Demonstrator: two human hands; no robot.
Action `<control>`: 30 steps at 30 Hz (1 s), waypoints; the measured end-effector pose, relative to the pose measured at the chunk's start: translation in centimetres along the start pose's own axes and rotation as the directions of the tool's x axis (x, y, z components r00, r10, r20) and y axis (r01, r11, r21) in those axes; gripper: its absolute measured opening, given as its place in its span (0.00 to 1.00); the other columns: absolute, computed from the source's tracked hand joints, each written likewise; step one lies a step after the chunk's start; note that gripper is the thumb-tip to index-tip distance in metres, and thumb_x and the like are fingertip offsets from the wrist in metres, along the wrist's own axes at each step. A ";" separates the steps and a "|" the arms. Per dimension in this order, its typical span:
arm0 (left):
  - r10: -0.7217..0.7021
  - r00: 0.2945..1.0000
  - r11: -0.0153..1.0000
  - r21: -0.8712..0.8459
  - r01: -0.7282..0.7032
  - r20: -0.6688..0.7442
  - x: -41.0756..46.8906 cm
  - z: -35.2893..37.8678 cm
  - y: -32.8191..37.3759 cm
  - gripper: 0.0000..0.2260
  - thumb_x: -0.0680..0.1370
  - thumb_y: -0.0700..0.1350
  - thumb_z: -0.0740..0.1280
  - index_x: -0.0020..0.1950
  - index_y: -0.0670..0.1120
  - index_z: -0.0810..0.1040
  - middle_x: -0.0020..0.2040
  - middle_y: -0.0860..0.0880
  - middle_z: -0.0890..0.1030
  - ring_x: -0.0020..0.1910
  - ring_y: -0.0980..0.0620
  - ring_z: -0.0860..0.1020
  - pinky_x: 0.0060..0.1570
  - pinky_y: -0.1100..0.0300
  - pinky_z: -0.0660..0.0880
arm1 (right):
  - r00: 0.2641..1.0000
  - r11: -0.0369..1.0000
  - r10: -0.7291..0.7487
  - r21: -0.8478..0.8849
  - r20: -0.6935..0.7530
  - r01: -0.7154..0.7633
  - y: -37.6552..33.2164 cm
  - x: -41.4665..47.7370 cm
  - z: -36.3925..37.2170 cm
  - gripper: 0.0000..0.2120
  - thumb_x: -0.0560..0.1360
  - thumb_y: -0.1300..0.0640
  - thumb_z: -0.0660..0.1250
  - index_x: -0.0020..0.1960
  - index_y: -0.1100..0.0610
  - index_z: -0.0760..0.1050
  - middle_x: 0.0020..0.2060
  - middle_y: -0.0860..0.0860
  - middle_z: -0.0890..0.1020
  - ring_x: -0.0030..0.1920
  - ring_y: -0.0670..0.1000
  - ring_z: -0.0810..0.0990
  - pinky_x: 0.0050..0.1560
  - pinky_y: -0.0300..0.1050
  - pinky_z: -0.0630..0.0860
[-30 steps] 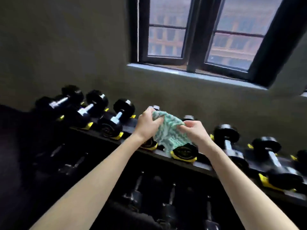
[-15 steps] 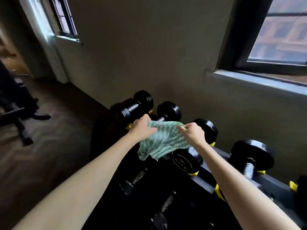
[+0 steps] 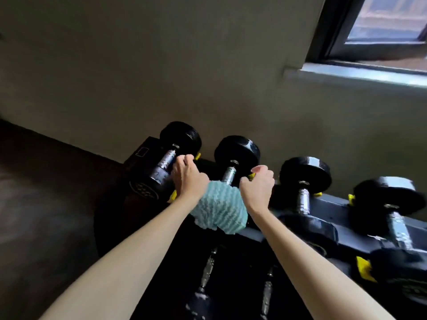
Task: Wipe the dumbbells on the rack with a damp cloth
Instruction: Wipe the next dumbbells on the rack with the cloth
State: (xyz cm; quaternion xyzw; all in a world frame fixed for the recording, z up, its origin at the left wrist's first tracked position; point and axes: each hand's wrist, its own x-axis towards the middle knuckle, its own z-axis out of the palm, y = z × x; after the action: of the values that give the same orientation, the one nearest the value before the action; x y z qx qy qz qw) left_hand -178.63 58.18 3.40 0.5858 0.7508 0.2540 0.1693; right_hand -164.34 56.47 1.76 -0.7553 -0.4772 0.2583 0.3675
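Fingers (image 3: 184, 159) of left hand (image 3: 189, 181) and right hand (image 3: 257, 189) curled, pinching cloth (image 3: 219, 209) spread at near end of dumbbell (image 3: 238, 152). Advise: hold cloth taut, wrap head, rub full surface.

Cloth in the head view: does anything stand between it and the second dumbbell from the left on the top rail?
Nothing visible does. The cloth, gripped by the left hand and right hand, drapes over the near end of that dumbbell, whose handle emerges just above the cloth's top edge. Contact itself is hidden.
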 end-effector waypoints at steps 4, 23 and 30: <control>-0.110 0.883 0.994 0.032 0.107 0.456 0.6 2.8 -1.9 0.20 0.83 0.48 0.48 0.69 0.37 0.65 0.68 0.37 0.68 0.67 0.39 0.67 0.64 0.50 0.64 | 0.959 0.956 0.210 0.166 0.188 -0.242 0.6 -1.5 3.8 0.09 0.71 0.62 0.56 0.33 0.55 0.66 0.33 0.52 0.72 0.44 0.56 0.70 0.37 0.48 0.62; 0.436 0.833 0.775 0.329 -0.540 0.341 -1.0 6.6 -0.8 0.24 0.79 0.50 0.46 0.63 0.36 0.69 0.57 0.38 0.75 0.57 0.40 0.73 0.64 0.47 0.63 | 0.830 -0.308 0.433 0.923 0.351 -0.229 5.7 -3.3 2.5 0.25 0.83 0.48 0.44 0.77 0.57 0.47 0.75 0.61 0.55 0.75 0.60 0.55 0.71 0.54 0.57; 0.591 0.605 0.276 0.572 -0.773 0.533 -2.3 8.0 2.0 0.20 0.80 0.45 0.50 0.66 0.32 0.64 0.63 0.33 0.69 0.62 0.37 0.67 0.66 0.46 0.60 | 0.772 -0.214 0.539 0.941 0.336 -0.261 9.3 -4.8 3.8 0.24 0.82 0.54 0.48 0.76 0.60 0.52 0.74 0.63 0.57 0.75 0.60 0.54 0.74 0.53 0.54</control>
State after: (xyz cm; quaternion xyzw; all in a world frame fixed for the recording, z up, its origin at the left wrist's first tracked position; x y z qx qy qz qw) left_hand -172.06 57.77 -2.01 0.8856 0.4302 -0.1049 -0.1401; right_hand -164.17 50.74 -7.73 -0.3866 0.1674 0.5430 0.7264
